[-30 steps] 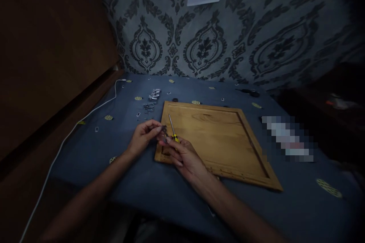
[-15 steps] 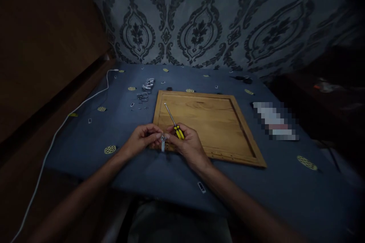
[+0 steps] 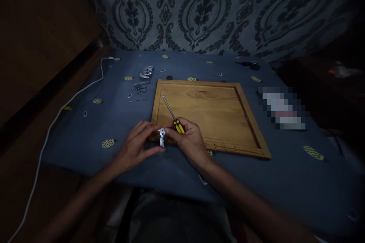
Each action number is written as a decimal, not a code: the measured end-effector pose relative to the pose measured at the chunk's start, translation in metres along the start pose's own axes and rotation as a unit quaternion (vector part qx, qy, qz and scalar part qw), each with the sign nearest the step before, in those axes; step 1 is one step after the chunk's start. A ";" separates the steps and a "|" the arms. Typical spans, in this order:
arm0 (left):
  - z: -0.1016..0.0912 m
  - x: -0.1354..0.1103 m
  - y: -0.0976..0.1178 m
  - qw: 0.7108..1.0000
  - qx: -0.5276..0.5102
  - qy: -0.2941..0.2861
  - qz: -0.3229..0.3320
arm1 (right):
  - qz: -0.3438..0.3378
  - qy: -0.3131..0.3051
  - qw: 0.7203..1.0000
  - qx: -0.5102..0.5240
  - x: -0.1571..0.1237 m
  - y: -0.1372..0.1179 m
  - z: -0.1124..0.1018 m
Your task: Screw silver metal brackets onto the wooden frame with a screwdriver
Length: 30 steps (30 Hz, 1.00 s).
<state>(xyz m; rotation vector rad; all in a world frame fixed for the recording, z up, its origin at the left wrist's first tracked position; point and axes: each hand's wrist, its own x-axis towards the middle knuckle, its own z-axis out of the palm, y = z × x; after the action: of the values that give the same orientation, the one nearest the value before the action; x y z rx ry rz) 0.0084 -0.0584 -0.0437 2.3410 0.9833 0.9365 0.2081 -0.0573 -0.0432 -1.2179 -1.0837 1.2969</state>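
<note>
My right hand grips a yellow-and-black screwdriver, its shaft pointing away over the wooden panel. The same hand's fingertips pinch a small silvery metal fitting at the panel's near left corner. My left hand is just left of the fitting with fingers loosely spread, touching or nearly touching it. The panel lies flat on a blue patterned cloth.
A cluster of small metal fittings and screws lies on the cloth beyond the panel's left corner. A white cable runs along the left edge. A dark tool lies at the back right; a blurred patch is right of the panel.
Both hands have come nearer and lower to the panel's near left corner. My left hand's fingers have loosened from the fitting, which is now pinched by the right hand.
</note>
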 end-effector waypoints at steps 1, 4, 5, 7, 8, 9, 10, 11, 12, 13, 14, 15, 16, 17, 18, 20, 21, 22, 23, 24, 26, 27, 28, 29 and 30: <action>0.000 0.000 0.000 1.000 0.008 0.001 0.007 | -0.003 0.000 1.000 -0.005 0.000 0.000 0.000; -0.002 0.000 -0.001 0.999 0.029 -0.003 0.027 | -0.015 -0.005 1.000 -0.023 -0.001 0.001 0.000; -0.004 0.001 -0.002 0.999 0.037 -0.010 0.035 | -0.021 -0.006 0.999 -0.030 -0.002 0.001 0.000; -0.008 0.001 -0.004 0.997 0.052 -0.027 0.055 | -0.034 -0.006 0.998 -0.045 -0.003 0.002 0.000; -0.011 0.001 -0.005 0.995 0.061 -0.034 0.067 | -0.041 -0.004 0.998 -0.052 -0.004 0.002 0.000; -0.013 0.001 -0.006 0.994 0.071 -0.038 0.077 | -0.047 0.000 0.997 -0.060 -0.005 0.002 -0.001; -0.015 0.001 -0.008 0.992 0.081 -0.043 0.085 | -0.054 0.006 0.996 -0.068 -0.006 0.002 -0.002; -0.017 0.000 -0.010 0.991 0.092 -0.050 0.089 | -0.060 0.012 0.995 -0.076 -0.007 0.002 -0.003; -0.019 0.000 -0.011 0.989 0.102 -0.059 0.089 | -0.065 0.017 0.994 -0.085 -0.008 0.002 -0.004; -0.020 -0.001 -0.012 0.988 0.110 -0.068 0.087 | -0.069 0.023 0.993 -0.095 -0.009 0.002 -0.006; -0.021 -0.001 -0.013 0.987 0.113 -0.077 0.084 | -0.073 0.028 0.991 -0.105 -0.009 0.001 -0.007; -0.021 -0.001 -0.014 0.987 0.112 -0.084 0.081 | -0.077 0.032 0.990 -0.114 -0.010 0.001 -0.008; -0.021 -0.001 -0.014 0.987 0.111 -0.089 0.081 | -0.080 0.035 0.988 -0.124 -0.011 0.000 -0.010; -0.021 -0.001 -0.014 0.986 0.109 -0.093 0.081 | -0.084 0.037 0.987 -0.132 -0.011 0.000 -0.010; -0.021 -0.001 -0.014 0.986 0.108 -0.098 0.081 | -0.088 0.038 0.985 -0.140 -0.012 0.000 -0.011; -0.020 0.001 -0.014 0.985 0.108 -0.110 0.078 | -0.096 0.038 0.982 -0.156 -0.012 0.000 -0.011; -0.020 0.001 -0.014 0.985 0.108 -0.113 0.078 | -0.100 0.036 0.981 -0.165 -0.013 0.001 -0.011; -0.019 0.002 -0.014 0.985 0.106 -0.115 0.078 | -0.104 0.034 0.979 -0.174 -0.013 0.002 -0.011; -0.019 0.002 -0.014 0.985 0.103 -0.116 0.077 | -0.107 0.031 0.977 -0.184 -0.013 0.003 -0.011; -0.019 0.002 -0.015 0.985 0.099 -0.115 0.076 | -0.110 0.026 0.975 -0.193 -0.014 0.004 -0.011; -0.018 0.001 -0.016 0.987 0.092 -0.114 0.070 | -0.116 0.013 0.970 -0.212 -0.015 0.005 -0.012; -0.018 0.001 -0.016 0.987 0.088 -0.114 0.066 | -0.119 0.006 0.968 -0.221 -0.015 0.005 -0.012; -0.018 0.000 -0.016 0.988 0.085 -0.114 0.062 | -0.123 -0.001 0.966 -0.229 -0.016 0.006 -0.012; -0.018 0.000 -0.017 0.988 0.082 -0.114 0.060 | -0.126 -0.007 0.963 -0.237 -0.016 0.005 -0.012; -0.018 0.000 -0.016 0.989 0.079 -0.113 0.061 | -0.130 -0.012 0.961 -0.244 -0.017 0.005 -0.012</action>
<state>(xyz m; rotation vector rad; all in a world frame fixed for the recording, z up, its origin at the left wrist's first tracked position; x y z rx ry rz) -0.0121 -0.0454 -0.0414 2.5955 0.8584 0.6366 0.2198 -0.0745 -0.0478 -1.3581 -1.5859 0.8687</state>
